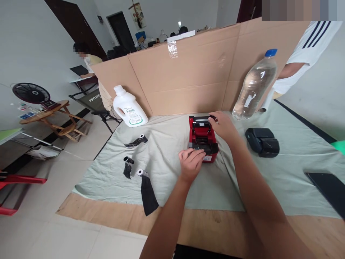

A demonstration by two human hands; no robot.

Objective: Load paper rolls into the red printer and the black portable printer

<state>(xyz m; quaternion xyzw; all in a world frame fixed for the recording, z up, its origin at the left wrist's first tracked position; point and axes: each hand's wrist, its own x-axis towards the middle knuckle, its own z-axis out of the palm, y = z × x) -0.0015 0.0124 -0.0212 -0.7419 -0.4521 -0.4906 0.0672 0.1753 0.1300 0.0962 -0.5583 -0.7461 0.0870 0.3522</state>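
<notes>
A small red and black printer (203, 138) stands on the cloth with its lid raised and its inside showing. My right hand (223, 126) grips the right edge of the raised black lid, fingertips partly hidden behind it. My left hand (191, 163) holds the near left part of the printer, its fingers laid over the dark front edge. To the left lie several small rolls with black strips unwound: an upper roll (143, 138), a middle roll (129, 160) and a lower roll (142, 173) with a long wide strip.
A white jug (129, 107) and a large water bottle (256, 86) stand before the cardboard screen (185, 82). At right lie a black device (262, 142) and a phone (327, 190). A person (309, 57) stands behind the bottle; another person (88, 63) sits far left.
</notes>
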